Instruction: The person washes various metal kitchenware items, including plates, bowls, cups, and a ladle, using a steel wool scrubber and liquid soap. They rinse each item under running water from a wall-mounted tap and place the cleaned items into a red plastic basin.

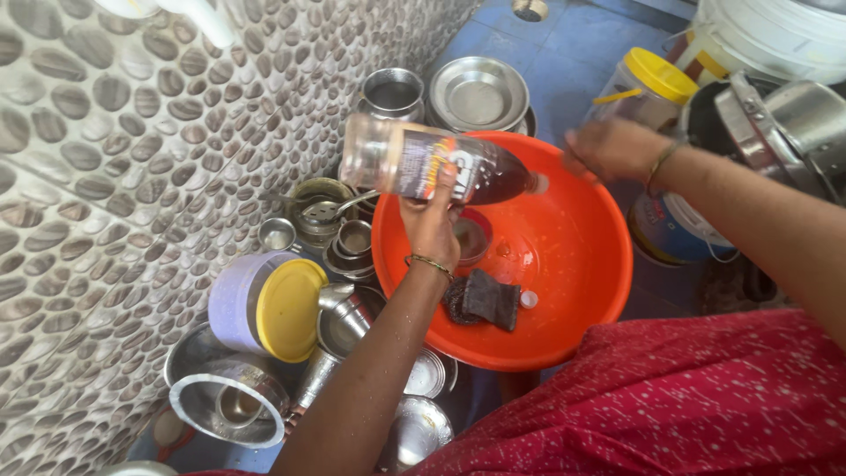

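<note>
A red patterned garment (pixel 696 397) is seen nearest, at the lower edge. To the left, steel vessels (pixel 352 326) and a lilac container with a yellow lid (pixel 264 304) are stacked against the pebble wall. The left hand (pixel 432 220) is raised from below, its grip clamped on a plastic bottle (pixel 432 163), tilted mouth-down over the orange basin (pixel 582 300), apparently so the dark liquid drains inside. The right hand (pixel 612 148) is held at the basin's far rim; its grip cannot be told.

I count 1 orange basin (pixel 582 264), 1 plastic bottle (pixel 423 163), 2 yellow-lidded containers (pixel 264 304), 1 dark scrub pad (pixel 489 298) and 2 hands (pixel 432 220).
</note>
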